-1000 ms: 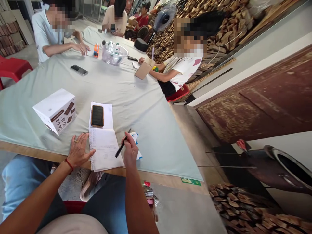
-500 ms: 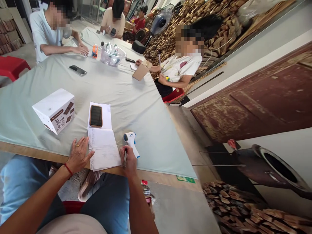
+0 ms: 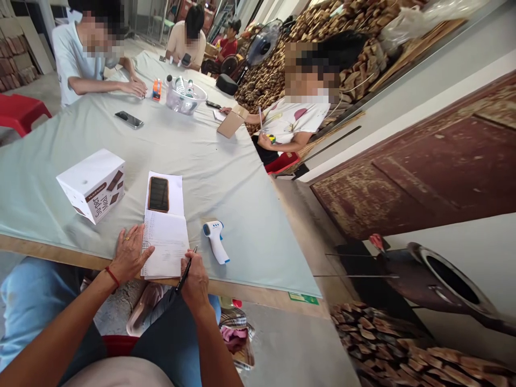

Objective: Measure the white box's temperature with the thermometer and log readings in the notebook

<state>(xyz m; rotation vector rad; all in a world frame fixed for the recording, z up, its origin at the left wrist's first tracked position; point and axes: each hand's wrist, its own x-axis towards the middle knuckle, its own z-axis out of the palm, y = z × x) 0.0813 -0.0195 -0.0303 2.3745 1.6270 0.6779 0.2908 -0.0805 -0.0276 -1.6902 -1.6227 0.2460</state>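
Note:
My left hand point(image 3: 131, 251) lies flat with fingers spread, its thumb and fingertips on the left edge of an open notebook point(image 3: 165, 252). Handwriting covers part of the near page. A black pen point(image 3: 186, 273) is gripped in my right hand point(image 3: 195, 277) at the notebook's lower right edge. On the notebook's far page rests a smartphone point(image 3: 158, 194) in an orange-brown case. To the right of the notebook lies a white and blue infrared thermometer point(image 3: 216, 241). A white box point(image 3: 92, 183) with brown print stands beyond my left hand.
A cloth-covered table point(image 3: 250, 226) stretches away from me. Farther off are another phone point(image 3: 129, 119), a clear basin of bottles point(image 3: 186, 99), an orange tape dispenser point(image 3: 157, 90) and a cardboard box point(image 3: 233, 122). Several people sit around. Firewood point(image 3: 387, 338) lies at the lower right.
My right hand has moved left from beside the thermometer to the notebook's edge, with the pen still in it. My left hand stays flat at the notebook.

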